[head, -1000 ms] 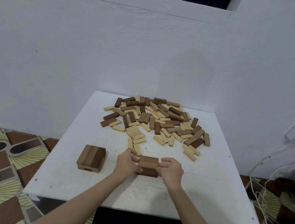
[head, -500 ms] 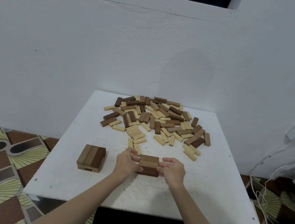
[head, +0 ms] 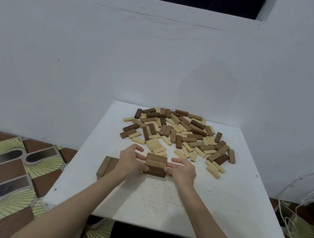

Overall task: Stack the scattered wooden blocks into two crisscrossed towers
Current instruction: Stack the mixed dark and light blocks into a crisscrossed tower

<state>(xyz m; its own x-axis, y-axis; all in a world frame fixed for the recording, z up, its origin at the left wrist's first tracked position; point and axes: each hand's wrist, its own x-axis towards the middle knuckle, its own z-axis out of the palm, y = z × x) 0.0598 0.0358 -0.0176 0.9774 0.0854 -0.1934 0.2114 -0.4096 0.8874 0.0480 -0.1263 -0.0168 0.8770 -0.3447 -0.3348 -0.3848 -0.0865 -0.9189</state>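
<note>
Both hands have loosened since a second ago: the left hand [head: 130,161] and right hand [head: 181,171] now flank the right tower [head: 155,165] with fingers spread, fingertips touching its ends. It stands mid-surface [head: 168,202]. Left tower [head: 106,165] sits behind the left wrist; scattered blocks [head: 181,132] lie beyond.

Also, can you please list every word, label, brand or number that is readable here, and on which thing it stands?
None: no readable text shows anywhere.
The wooden blocks, the small stack between the hands, the white table and the wall carry no print.
</note>
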